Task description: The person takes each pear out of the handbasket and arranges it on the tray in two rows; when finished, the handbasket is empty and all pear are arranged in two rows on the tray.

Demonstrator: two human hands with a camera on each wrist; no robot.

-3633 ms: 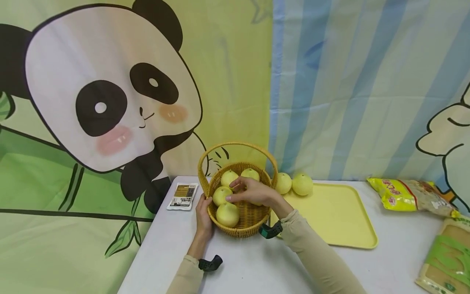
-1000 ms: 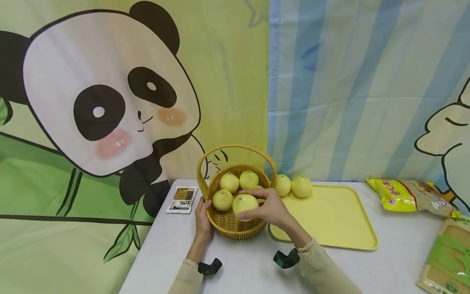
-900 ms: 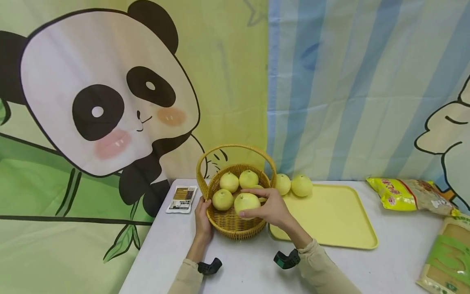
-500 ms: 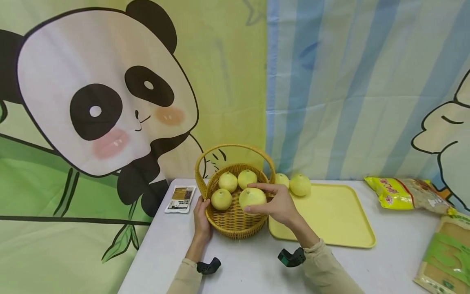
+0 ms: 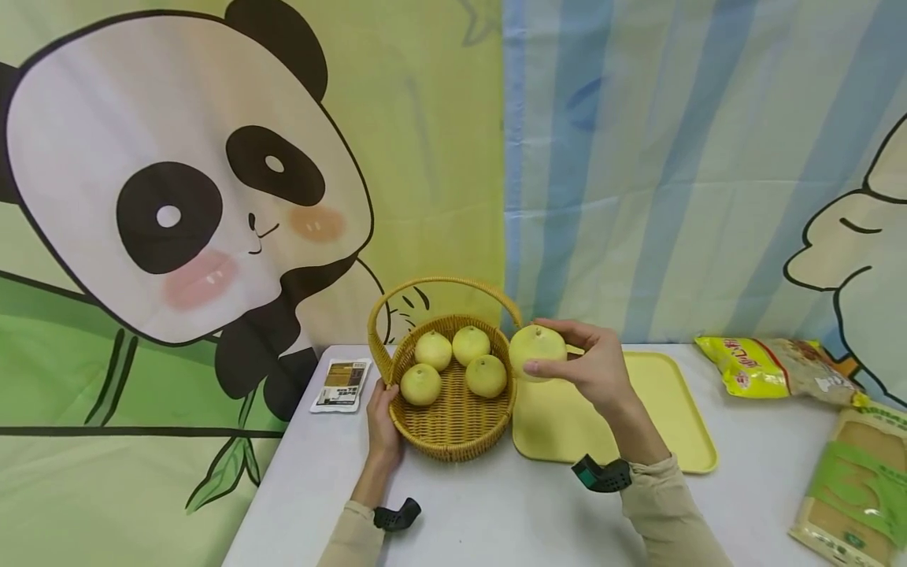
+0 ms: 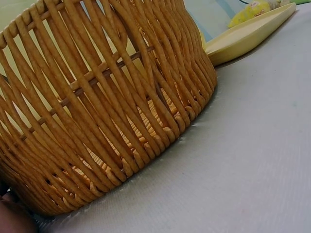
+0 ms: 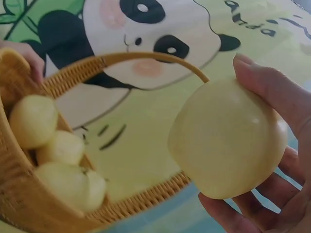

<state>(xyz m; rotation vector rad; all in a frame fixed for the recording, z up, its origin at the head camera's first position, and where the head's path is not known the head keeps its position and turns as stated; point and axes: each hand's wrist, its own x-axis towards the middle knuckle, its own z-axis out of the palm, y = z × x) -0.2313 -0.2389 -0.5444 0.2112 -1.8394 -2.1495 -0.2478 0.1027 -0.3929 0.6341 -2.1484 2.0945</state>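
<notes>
A wicker basket (image 5: 453, 429) with a tall handle stands on the table, holding several pale yellow-green round fruits (image 5: 421, 384). My left hand (image 5: 383, 425) grips its left rim, thumb at the edge; the left wrist view shows mostly the woven wall (image 6: 107, 107). Between thumb and fingers, my right hand (image 5: 602, 366) holds another fruit (image 5: 536, 352) in the air, just right of the basket rim and above the yellow tray (image 5: 680, 409). The right wrist view shows that fruit (image 7: 228, 138) close up, with the fingers of my right hand (image 7: 277, 194) around it.
Left of the basket lies a small white-and-brown packet (image 5: 342, 385). A yellow bag (image 5: 751, 368) lies at the back right, with a green-labelled package (image 5: 853, 488) nearer the front. A curtain printed with a panda (image 5: 191, 94) hangs behind the table.
My right hand has lifted a fruit out of the basket and carried it right, past the rim. The left hand still grips the basket. The two fruits by the tray's back-left corner are now hidden behind it.
</notes>
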